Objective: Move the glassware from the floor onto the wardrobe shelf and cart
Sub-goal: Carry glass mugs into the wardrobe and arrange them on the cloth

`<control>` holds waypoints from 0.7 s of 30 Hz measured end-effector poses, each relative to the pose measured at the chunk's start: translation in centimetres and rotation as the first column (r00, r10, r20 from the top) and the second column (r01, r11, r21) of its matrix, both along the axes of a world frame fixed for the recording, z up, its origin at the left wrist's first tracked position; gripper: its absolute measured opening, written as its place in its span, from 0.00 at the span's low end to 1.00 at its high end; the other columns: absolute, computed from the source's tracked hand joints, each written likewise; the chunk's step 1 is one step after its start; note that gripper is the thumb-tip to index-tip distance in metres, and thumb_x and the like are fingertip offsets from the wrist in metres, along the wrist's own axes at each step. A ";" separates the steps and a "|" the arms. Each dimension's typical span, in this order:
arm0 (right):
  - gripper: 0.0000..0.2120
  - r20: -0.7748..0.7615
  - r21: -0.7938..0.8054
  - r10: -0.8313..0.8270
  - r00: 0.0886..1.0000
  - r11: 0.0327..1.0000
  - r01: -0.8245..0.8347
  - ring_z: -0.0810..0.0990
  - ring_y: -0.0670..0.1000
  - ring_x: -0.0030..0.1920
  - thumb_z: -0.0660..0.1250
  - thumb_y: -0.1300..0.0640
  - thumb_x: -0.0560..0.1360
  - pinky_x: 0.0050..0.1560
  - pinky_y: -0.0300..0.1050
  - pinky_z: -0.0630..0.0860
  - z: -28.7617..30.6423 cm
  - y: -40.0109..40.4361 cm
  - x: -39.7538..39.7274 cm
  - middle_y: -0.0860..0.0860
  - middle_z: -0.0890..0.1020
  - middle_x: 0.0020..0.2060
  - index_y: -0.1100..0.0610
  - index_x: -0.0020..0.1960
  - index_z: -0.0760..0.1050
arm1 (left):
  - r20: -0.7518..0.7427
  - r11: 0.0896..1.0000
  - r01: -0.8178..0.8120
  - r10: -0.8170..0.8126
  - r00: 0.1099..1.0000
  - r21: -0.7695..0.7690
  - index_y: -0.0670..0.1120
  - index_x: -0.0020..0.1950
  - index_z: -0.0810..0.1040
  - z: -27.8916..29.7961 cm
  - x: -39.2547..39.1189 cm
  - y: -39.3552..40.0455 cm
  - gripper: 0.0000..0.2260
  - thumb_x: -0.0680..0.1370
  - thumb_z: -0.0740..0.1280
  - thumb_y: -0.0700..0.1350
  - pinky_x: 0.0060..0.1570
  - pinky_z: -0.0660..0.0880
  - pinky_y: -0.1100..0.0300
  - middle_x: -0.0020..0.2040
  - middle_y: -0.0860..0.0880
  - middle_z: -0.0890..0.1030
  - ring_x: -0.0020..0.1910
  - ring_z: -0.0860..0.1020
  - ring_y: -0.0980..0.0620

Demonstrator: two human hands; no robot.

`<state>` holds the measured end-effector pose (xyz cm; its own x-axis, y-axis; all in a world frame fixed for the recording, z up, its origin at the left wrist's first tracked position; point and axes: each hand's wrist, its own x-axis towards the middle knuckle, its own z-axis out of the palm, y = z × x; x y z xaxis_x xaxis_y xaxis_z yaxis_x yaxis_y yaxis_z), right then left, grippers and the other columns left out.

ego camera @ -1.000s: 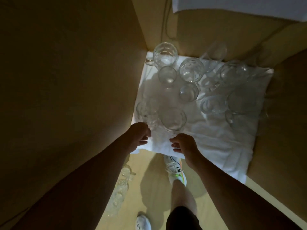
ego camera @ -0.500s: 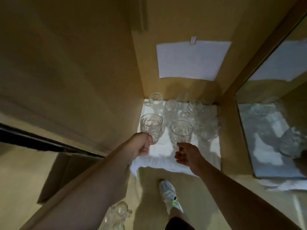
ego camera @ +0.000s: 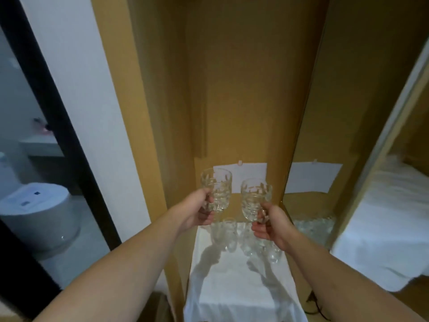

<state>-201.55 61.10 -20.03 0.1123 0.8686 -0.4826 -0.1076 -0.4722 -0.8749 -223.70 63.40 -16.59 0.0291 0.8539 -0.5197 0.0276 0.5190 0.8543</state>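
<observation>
Two clear cut-pattern glasses (ego camera: 216, 190) (ego camera: 255, 199), a matt white cloth (ego camera: 239, 289), smooth tan wood wardrobe panels (ego camera: 243, 89), white paper (ego camera: 249, 176).

Wardrobe bay is narrow: left side panel (ego camera: 148, 112) and right side panel (ego camera: 325, 112) close in on both sides, back wall (ego camera: 243, 77) straight ahead. Upper part of the bay is open air. Low down, a cluster of glasses (ego camera: 243, 238) crowds the far end of the white cloth (ego camera: 241, 291), w/ the near half of the cloth bare. Paper sheet (ego camera: 250, 175) hangs flat on the back wall.
</observation>
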 end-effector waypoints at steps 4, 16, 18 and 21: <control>0.20 0.014 0.045 -0.045 0.999 0.998 0.044 0.74 0.54 0.29 0.56 0.46 0.82 0.38 0.45 0.77 2.3 -5.1 1.7 0.55 0.71 0.31 0.54 0.33 0.68 | 0.000 0.998 0.022 -0.022 1.000 0.054 0.47 0.40 0.70 1.9 0.8 -3.1 0.15 0.82 0.59 0.55 0.36 0.74 0.55 0.35 0.42 0.75 0.33 0.74 0.46; 0.19 0.057 0.070 -0.190 0.980 0.980 0.186 0.79 0.55 0.28 0.57 0.46 0.82 0.41 0.50 0.81 5.3 -16.0 10.5 0.56 0.78 0.27 0.56 0.37 0.68 | -0.104 0.983 0.167 -0.158 0.982 0.080 0.47 0.41 0.71 4.5 10.0 -10.5 0.14 0.80 0.60 0.55 0.47 0.80 0.49 0.47 0.37 0.80 0.43 0.79 0.41; 0.19 0.058 0.063 -0.201 0.978 0.978 0.198 0.77 0.54 0.27 0.58 0.46 0.81 0.37 0.48 0.81 5.7 -17.6 13.0 0.55 0.76 0.24 0.55 0.36 0.67 | -0.076 0.983 0.161 -0.154 0.985 0.092 0.47 0.39 0.70 4.5 13.1 -11.4 0.14 0.80 0.60 0.54 0.45 0.79 0.50 0.46 0.37 0.80 0.40 0.79 0.42; 0.18 0.068 0.068 -0.207 0.976 0.977 0.203 0.69 0.51 0.21 0.59 0.48 0.81 0.22 0.40 0.70 6.5 -20.1 17.7 0.53 0.70 0.23 0.55 0.35 0.65 | -0.035 0.983 0.172 -0.170 0.985 0.071 0.46 0.40 0.70 4.3 18.3 -13.0 0.12 0.78 0.61 0.52 0.43 0.79 0.50 0.43 0.37 0.80 0.38 0.79 0.42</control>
